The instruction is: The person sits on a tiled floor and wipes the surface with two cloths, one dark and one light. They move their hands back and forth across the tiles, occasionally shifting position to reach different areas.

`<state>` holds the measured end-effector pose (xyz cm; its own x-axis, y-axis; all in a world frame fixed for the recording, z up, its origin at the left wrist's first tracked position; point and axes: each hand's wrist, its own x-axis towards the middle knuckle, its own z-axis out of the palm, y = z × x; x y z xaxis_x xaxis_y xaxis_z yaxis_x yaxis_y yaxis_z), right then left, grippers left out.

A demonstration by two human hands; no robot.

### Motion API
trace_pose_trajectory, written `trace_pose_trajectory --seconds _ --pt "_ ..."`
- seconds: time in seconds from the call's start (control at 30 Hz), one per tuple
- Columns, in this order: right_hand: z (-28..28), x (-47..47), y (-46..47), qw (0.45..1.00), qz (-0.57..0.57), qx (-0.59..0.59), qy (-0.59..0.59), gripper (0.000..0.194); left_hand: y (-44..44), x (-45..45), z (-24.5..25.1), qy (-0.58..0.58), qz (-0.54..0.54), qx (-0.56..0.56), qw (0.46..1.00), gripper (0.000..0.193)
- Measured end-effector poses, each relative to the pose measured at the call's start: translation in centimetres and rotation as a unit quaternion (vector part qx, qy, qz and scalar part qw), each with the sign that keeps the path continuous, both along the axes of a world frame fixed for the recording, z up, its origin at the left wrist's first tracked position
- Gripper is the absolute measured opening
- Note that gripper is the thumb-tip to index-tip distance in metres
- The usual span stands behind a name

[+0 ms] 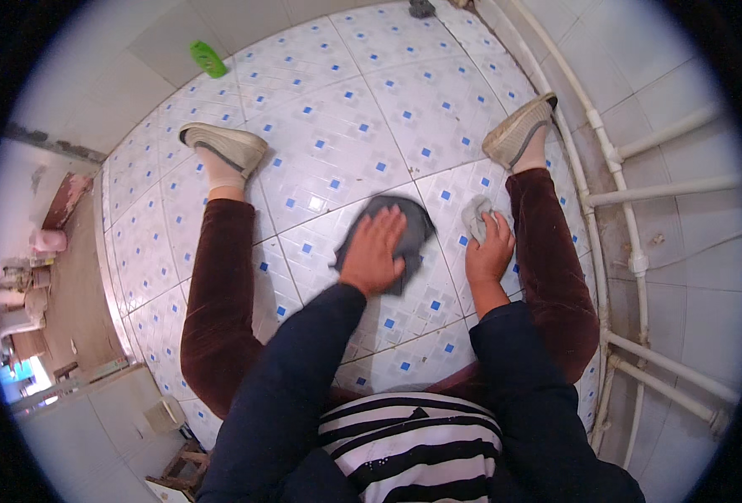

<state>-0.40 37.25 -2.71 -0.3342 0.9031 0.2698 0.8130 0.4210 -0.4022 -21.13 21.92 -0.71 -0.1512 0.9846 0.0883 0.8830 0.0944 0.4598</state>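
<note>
My left hand (376, 250) lies flat, palm down, on a dark grey cloth (416, 221), holding it against the tiled floor (346, 151). The cloth is spread out and its edges are blurred. To the right, beside my right shin, my right hand (490, 250) has curled fingers on a crumpled light grey cloth (473, 217). Part of that cloth is hidden under the fingers. The floor tiles are white with small blue squares, and bits of dirt show along the joints.
My legs in dark red trousers (220, 270) stretch out on both sides. White pipes (619, 182) run along the right wall. A green bottle (207, 60) stands by the far wall. At the left is a doorway (82, 283) with a pink container (50, 240) beyond.
</note>
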Motion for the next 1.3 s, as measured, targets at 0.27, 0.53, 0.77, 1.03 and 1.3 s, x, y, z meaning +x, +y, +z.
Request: trace_pose_trajectory --seconds 0.27,0.53,0.77,1.03,1.3 --pt "0.7 0.3 -0.1 1.000 0.009 -0.002 -0.018 0.058 14.3 -13.1 -0.6 0.097 0.079 -0.003 0.992 0.069" --pt "0.4 -0.1 -0.5 1.000 0.014 -0.008 -0.014 0.057 7.8 -20.8 -3.3 0.162 0.275 0.032 0.947 0.068" --pt "0.3 0.0 0.1 1.000 0.002 -0.008 -0.004 0.056 -2.9 -10.5 -1.2 0.119 0.297 -0.006 0.947 0.071" --pt "0.5 -1.0 -0.9 1.000 0.026 0.003 0.010 0.049 -9.5 2.3 1.1 0.042 0.070 -0.070 0.994 0.083" --pt "2.2 -5.4 -12.2 0.941 0.333 -0.040 0.038 0.044 -8.6 2.3 0.0 0.033 0.170 -0.039 0.984 0.085"
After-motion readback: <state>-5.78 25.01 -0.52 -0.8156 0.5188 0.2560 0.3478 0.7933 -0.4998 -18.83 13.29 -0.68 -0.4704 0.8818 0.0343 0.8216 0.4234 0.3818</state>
